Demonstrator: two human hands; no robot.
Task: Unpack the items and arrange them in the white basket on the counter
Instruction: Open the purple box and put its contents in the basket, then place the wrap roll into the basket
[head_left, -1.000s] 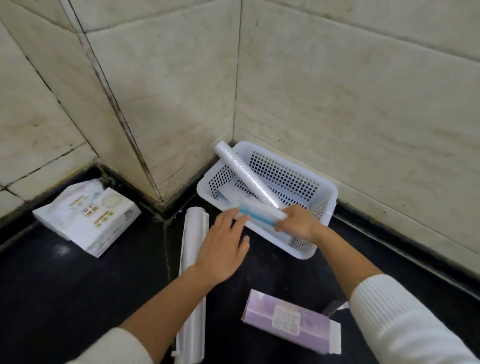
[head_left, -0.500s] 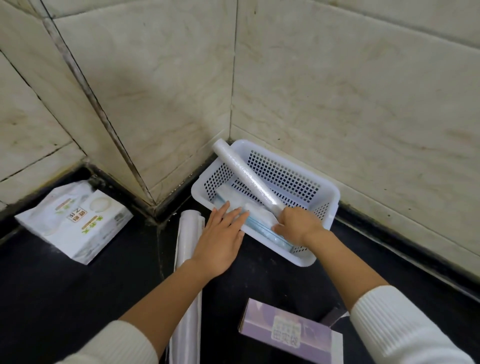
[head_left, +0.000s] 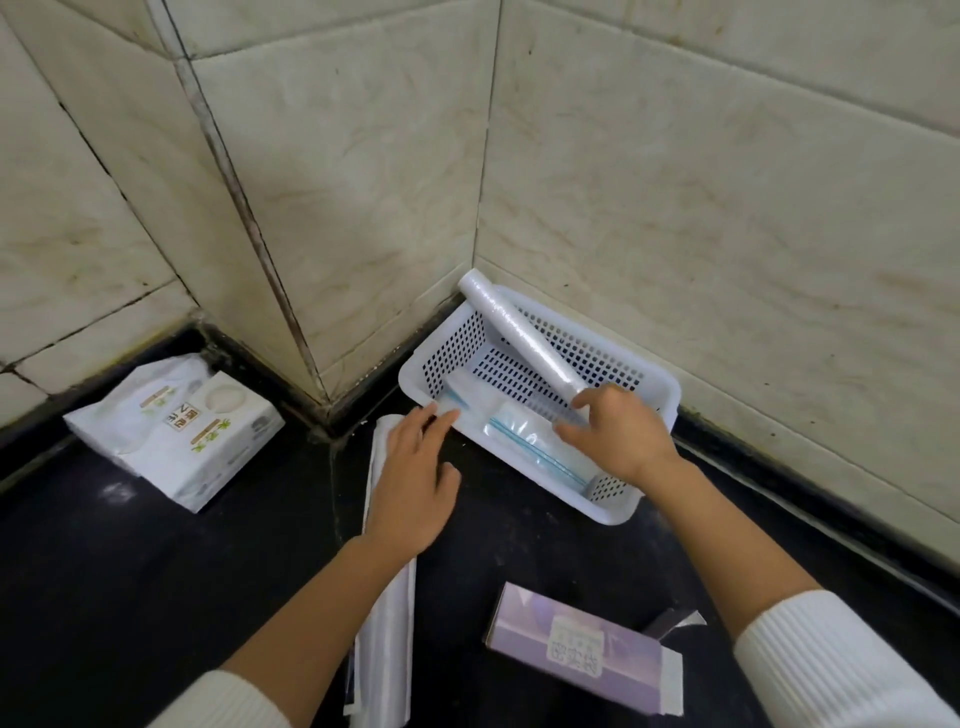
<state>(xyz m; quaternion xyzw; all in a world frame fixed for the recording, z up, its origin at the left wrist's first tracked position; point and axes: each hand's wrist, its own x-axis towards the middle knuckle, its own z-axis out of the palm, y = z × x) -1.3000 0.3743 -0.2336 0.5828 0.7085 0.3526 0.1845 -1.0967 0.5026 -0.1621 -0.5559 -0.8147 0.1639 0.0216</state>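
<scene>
While the right hand grips the near end of the slanted roll, it should lower that end so the roll lies flat in the basket at the far corner. The left hand hovers, fingers released. The roll is crinkly film; the basket is perforated plastic on a glossy black tabletop.

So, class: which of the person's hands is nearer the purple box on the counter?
Right. The right hand is over the white basket, its forearm passing just above the purple box; the left hand sits further left.
</scene>
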